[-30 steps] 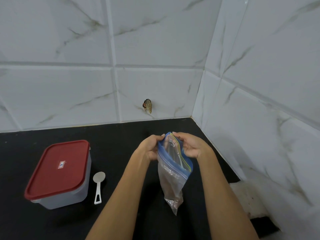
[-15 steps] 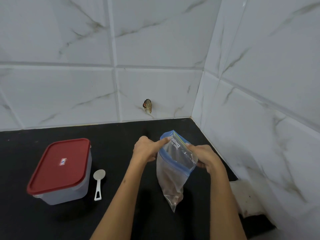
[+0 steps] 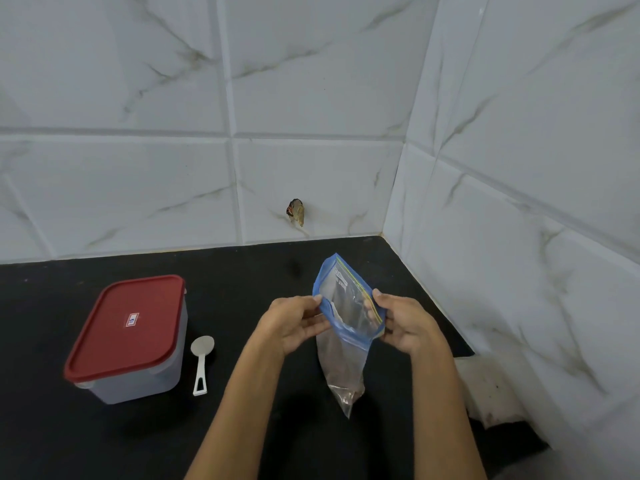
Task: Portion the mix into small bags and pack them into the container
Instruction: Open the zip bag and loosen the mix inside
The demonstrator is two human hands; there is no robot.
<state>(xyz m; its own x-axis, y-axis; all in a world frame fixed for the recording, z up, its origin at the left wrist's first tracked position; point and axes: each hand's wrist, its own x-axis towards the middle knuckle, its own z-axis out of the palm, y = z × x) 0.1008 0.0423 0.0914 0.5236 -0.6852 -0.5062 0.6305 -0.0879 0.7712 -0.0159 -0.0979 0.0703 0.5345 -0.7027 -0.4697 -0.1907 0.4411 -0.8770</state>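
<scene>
Single head-worn wide-angle view, looking forward and down from just above the forearms onto a black countertop (image 3: 104,441) in a tiled wall corner (image 3: 398,188) at 1 o'clock. Close range: both hands near centre frame, red-lidded container (image 3: 128,327) at 9 o'clock. Straight tile lines bowed toward the edges.

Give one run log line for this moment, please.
left hand: holds zip bag | right hand: holds bag | container: lid on | spoon: on counter
</scene>
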